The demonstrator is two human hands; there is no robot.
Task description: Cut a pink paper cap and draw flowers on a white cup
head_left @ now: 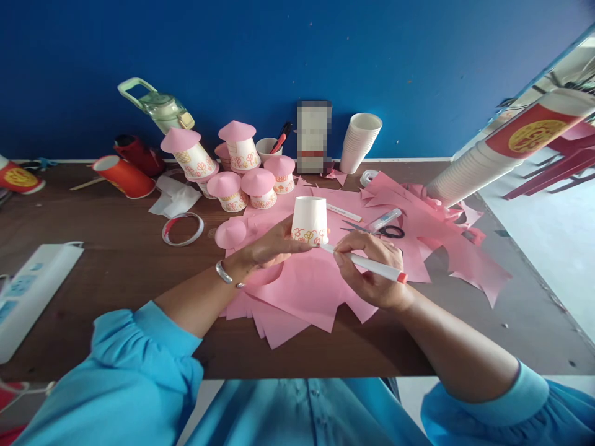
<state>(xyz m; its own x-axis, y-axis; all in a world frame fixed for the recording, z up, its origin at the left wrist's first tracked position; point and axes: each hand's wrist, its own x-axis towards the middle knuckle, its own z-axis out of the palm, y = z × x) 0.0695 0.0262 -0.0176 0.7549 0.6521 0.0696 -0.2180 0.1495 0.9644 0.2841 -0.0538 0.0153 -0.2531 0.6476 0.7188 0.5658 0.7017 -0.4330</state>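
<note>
Pink paper sheets point(307, 291): spread under both your hands, centre of table point(116, 266). White paper cup point(310, 220): upturned, at 12 o'clock from your hands, flowers drawn near its rim. Left hand point(269, 248): fingers curled, steadying the cup at its 8 o'clock. Right hand point(372, 266): pinching a white marker point(367, 263), tip apparently touching the cup's rim. Scissors point(383, 230): 3 o'clock of cup.

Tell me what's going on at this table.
A person in blue sleeves is decorating an upturned paper cup. The left hand steadies it on the pink paper sheets, while the right hand holds a white marker with its tip at the cup's lower edge, where small flower drawings show. Finished cups with pink cone tops stand behind, and scissors lie to the right.
</note>
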